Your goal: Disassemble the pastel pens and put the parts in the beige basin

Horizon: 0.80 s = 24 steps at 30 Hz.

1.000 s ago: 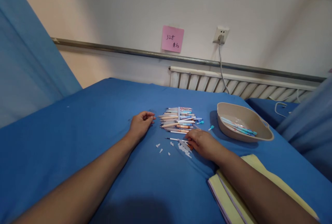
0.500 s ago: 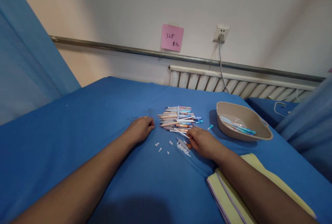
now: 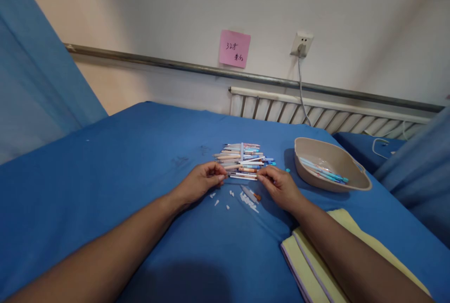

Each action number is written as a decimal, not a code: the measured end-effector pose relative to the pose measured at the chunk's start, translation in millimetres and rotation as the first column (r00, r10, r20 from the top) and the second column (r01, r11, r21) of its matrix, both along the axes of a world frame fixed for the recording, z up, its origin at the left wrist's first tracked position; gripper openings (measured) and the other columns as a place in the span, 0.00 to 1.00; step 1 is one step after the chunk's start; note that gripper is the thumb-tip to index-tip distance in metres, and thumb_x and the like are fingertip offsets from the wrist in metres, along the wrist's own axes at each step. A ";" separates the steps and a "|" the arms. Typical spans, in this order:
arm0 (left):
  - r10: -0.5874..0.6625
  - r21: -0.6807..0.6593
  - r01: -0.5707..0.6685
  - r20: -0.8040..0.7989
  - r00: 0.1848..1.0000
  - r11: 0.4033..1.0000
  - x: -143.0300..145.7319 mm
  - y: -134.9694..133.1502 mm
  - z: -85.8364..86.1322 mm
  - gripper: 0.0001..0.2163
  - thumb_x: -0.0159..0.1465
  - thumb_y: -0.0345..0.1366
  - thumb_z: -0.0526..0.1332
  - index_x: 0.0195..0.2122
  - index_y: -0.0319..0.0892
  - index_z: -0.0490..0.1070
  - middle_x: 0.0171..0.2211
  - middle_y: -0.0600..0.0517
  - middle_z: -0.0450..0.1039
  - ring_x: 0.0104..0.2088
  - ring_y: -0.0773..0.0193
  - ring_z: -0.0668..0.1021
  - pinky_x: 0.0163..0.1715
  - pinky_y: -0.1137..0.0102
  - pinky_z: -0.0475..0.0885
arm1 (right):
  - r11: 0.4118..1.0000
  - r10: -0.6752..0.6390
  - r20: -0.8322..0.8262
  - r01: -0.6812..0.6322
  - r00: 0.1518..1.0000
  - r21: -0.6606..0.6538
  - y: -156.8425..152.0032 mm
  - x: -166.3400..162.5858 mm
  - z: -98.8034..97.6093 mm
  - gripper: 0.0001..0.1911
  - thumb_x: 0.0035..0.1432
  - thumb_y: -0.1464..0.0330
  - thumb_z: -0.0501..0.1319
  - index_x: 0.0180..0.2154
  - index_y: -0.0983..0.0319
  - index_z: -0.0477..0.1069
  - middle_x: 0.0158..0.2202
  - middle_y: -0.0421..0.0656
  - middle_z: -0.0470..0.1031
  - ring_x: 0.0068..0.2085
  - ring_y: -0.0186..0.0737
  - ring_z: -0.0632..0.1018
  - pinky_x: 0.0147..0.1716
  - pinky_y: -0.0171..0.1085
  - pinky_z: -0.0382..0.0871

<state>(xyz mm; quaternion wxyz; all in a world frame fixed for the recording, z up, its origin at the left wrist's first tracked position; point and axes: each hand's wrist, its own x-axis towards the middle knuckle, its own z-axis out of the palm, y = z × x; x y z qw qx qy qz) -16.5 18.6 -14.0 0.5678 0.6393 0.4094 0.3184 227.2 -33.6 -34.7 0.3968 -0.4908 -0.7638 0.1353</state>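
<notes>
My left hand [image 3: 201,182] and my right hand [image 3: 280,187] face each other over the near edge of a pile of pens and pen parts [image 3: 242,155]. Between their pinched fingertips stretches a slim white pen refill [image 3: 243,178], one end at each hand. Just below it a grey-and-orange pen piece [image 3: 250,194] lies on the blue cover, touching or close to a small heap of white pen tips [image 3: 249,202]. Several more loose tips [image 3: 217,203] are scattered near my left hand. A small teal piece [image 3: 288,170] rests right of the pile.
On the right stands a beige plastic basket [image 3: 330,151] with several blue pens [image 3: 323,170] inside. A folded yellow towel [image 3: 337,247] lies under my right forearm. Behind the blue-covered bed [image 3: 168,139] are a radiator [image 3: 277,106] and a metal rail [image 3: 168,65]. Blue curtains hang at both sides.
My left hand has come right from its resting place beside the pile to the refill's left end. My right hand has shifted slightly, and the refill, slanted before, now lies nearly level between both hands.
</notes>
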 end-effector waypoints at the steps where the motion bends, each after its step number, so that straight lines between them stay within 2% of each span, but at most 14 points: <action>1: -0.003 -0.008 0.003 0.000 1.000 1.000 0.7 -1.3 0.8 0.08 0.51 0.36 0.63 0.31 0.39 0.69 0.23 0.56 0.68 0.25 0.70 0.71 0.29 0.73 0.64 | 1.000 0.007 0.001 -0.007 1.000 0.004 -0.4 -0.4 0.5 0.06 0.60 0.69 0.54 0.34 0.60 0.69 0.30 0.41 0.71 0.33 0.36 0.71 0.34 0.33 0.62; 11: -0.009 0.013 0.009 -0.025 1.000 1.000 0.2 -3.3 2.8 0.08 0.52 0.37 0.62 0.30 0.39 0.68 0.23 0.56 0.68 0.24 0.69 0.70 0.28 0.72 0.64 | 0.999 0.038 0.012 -0.037 0.999 -0.023 -3.5 -1.8 4.3 0.08 0.61 0.68 0.53 0.34 0.60 0.69 0.30 0.42 0.71 0.33 0.37 0.72 0.34 0.34 0.63; 17: -0.053 0.085 0.060 -0.083 0.995 0.995 -2.2 -0.5 -2.6 0.07 0.54 0.36 0.61 0.32 0.39 0.69 0.23 0.57 0.67 0.25 0.70 0.69 0.27 0.74 0.63 | 0.999 0.037 0.031 -0.036 0.999 -0.041 -2.4 -0.8 2.7 0.09 0.61 0.67 0.53 0.34 0.60 0.70 0.30 0.42 0.72 0.34 0.37 0.72 0.34 0.34 0.63; 24: -0.058 0.156 0.082 -0.154 0.986 0.984 -1.0 -5.0 4.4 0.10 0.54 0.40 0.61 0.32 0.40 0.70 0.24 0.57 0.66 0.25 0.69 0.68 0.26 0.74 0.63 | 1.000 0.027 0.052 -0.027 0.998 0.003 -4.6 -0.7 5.7 0.07 0.60 0.68 0.54 0.35 0.60 0.71 0.32 0.42 0.72 0.35 0.37 0.73 0.35 0.34 0.64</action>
